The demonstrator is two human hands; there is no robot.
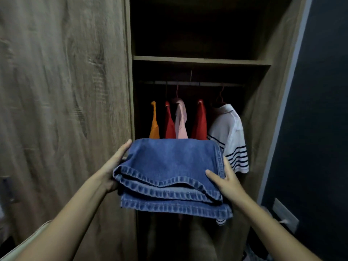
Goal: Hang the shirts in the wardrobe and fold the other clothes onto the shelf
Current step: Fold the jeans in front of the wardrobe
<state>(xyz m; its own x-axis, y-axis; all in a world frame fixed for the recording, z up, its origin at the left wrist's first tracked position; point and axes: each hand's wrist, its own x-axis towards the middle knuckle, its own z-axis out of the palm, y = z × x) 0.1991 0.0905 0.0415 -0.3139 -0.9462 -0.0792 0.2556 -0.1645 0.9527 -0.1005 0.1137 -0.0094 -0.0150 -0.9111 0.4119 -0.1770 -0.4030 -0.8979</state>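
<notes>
Folded jeans (169, 170) held up before the open wardrobe (263, 110), one of the hands at each side.
From my feed, the left hand (114, 166) holds the left edge, its fingers hidden under the denim; the right hand (226, 183) grips the right edge, thumb pressed on top; the bundle hangs in the air below the shelf (201, 60); behind it on the rail (197, 83) I see an orange shirt (154, 125), a red shirt (169, 125), a pink shirt (181, 121), a second red shirt (199, 123) and a white striped shirt (228, 136); the door (66, 110) at left is closed.
</notes>
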